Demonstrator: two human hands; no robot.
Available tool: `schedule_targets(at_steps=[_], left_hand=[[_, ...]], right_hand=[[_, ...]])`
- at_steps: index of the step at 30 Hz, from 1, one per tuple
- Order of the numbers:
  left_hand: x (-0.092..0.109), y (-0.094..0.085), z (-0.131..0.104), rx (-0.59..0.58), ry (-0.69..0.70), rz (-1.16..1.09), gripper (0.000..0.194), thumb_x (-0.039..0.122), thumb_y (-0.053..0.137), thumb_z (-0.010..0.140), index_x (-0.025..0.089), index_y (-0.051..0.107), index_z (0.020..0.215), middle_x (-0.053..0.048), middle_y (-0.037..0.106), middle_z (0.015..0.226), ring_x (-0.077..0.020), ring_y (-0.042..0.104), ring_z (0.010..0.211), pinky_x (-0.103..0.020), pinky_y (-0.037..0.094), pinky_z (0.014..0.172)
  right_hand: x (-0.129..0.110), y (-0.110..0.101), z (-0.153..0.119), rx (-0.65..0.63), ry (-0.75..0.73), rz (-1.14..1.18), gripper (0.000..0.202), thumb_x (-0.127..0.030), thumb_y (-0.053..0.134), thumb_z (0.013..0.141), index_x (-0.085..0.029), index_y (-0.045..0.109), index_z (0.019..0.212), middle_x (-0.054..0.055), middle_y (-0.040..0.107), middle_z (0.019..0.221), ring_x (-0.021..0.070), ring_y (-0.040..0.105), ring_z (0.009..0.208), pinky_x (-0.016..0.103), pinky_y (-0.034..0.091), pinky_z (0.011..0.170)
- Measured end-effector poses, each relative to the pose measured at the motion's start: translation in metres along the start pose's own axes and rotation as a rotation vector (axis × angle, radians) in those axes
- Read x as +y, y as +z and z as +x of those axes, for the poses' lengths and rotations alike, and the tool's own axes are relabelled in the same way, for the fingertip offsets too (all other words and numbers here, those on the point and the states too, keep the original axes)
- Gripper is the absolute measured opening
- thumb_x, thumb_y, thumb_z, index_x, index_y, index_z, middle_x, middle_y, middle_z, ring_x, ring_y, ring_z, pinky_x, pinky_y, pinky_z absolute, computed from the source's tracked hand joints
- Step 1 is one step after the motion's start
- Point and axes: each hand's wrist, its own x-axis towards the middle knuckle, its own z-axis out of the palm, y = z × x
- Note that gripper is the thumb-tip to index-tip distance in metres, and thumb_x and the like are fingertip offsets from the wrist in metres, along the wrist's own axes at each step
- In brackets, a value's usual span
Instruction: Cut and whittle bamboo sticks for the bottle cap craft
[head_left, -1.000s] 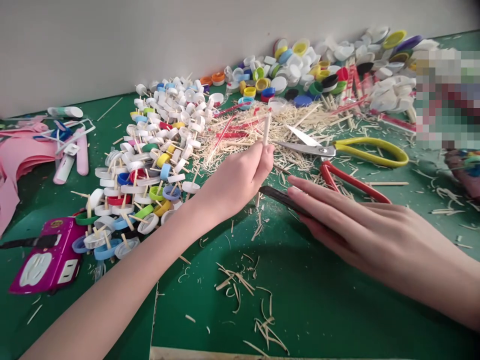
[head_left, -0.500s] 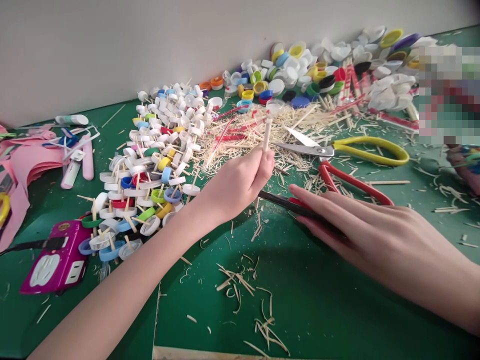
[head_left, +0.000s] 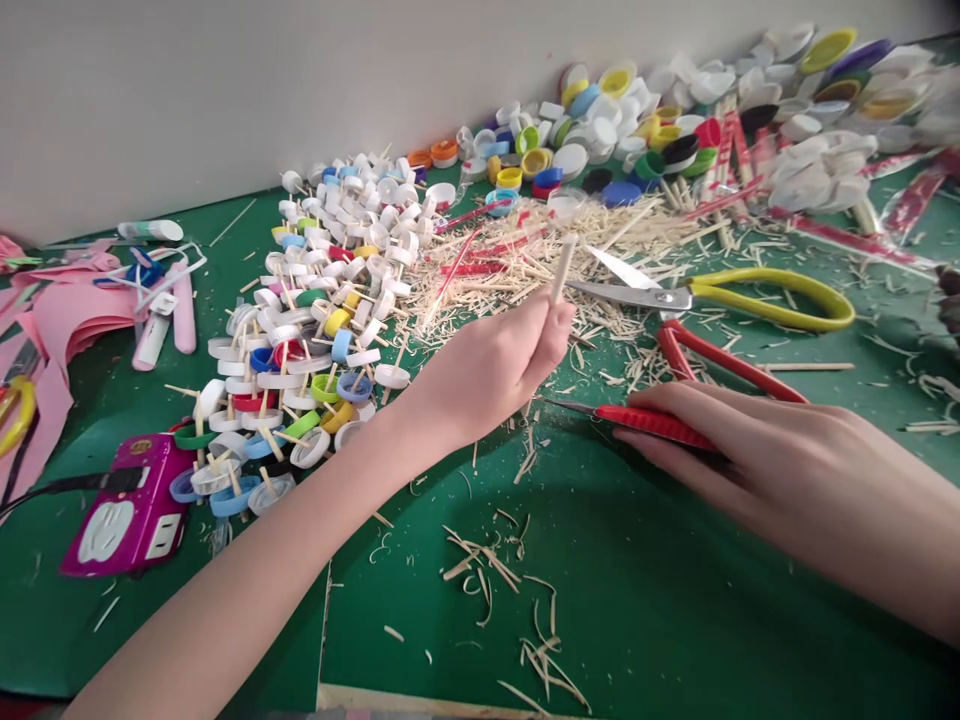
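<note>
My left hand (head_left: 504, 360) is closed in a fist around a pale wooden stick (head_left: 562, 270), whose blunt end stands up above the thumb. To the right, my right hand (head_left: 742, 460) grips a red-handled utility knife (head_left: 652, 421). The thin blade points left, its tip just below my left fist. I cannot tell whether the blade touches the stick, since the fist hides the stick's lower part. Curled wood shavings (head_left: 480, 565) lie on the green tabletop (head_left: 420, 620) below my hands.
Open scissors (head_left: 772, 300) with yellow and red handles lie beyond my right hand. Behind are piled sticks (head_left: 517, 255) and loose bottle caps (head_left: 600, 130). Left of my hands, caps with sticks through them (head_left: 300, 340) crowd together, beside a magenta box (head_left: 127, 505) with a cable and pink sheets (head_left: 75, 310).
The view has shifted, so most things sit further right. My right hand and the knife have turned, and more of the red handle shows. My left hand still holds the stick.
</note>
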Motion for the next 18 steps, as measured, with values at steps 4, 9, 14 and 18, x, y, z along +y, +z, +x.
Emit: schedule_targets(at_steps=[4,9,14,18], left_hand=[[0.000,0.000,-0.001,-0.007,-0.013,0.010,0.040,0.033,0.019,0.102,0.016,0.055,0.099,-0.003,0.063,0.069,-0.0100,0.052,0.050,-0.023,0.041,0.049],[0.000,0.001,0.000,0.010,-0.008,0.026,0.038,0.032,0.020,0.102,0.018,0.055,0.096,-0.002,0.061,0.067,-0.0099,0.052,0.050,-0.023,0.040,0.049],[-0.006,0.004,-0.002,0.055,-0.024,0.023,0.038,0.034,0.022,0.102,0.018,0.055,0.094,-0.002,0.061,0.067,-0.0099,0.052,0.050,-0.024,0.040,0.050],[-0.010,0.005,-0.002,0.097,-0.055,0.010,0.041,0.036,0.021,0.102,0.018,0.055,0.087,-0.001,0.059,0.062,-0.0093,0.050,0.048,-0.023,0.039,0.048]], right_hand=[[0.000,0.001,0.000,0.007,0.014,-0.066,0.038,-0.049,0.031,0.098,-0.022,0.055,0.086,-0.003,0.058,0.061,0.0164,0.055,0.044,0.030,0.038,0.042],[-0.002,-0.001,0.004,-0.021,0.005,-0.109,0.043,-0.051,0.025,0.099,-0.023,0.044,0.072,-0.005,0.045,0.048,0.0157,0.045,0.034,0.029,0.031,0.037],[-0.004,0.000,0.010,-0.173,0.109,-0.002,0.047,-0.056,0.021,0.098,-0.023,0.043,0.073,-0.004,0.047,0.051,0.0164,0.052,0.041,0.027,0.032,0.042],[-0.008,0.003,0.012,-0.213,0.172,-0.041,0.050,-0.058,0.016,0.097,-0.022,0.041,0.072,-0.003,0.046,0.050,0.0180,0.054,0.042,0.028,0.027,0.043]])
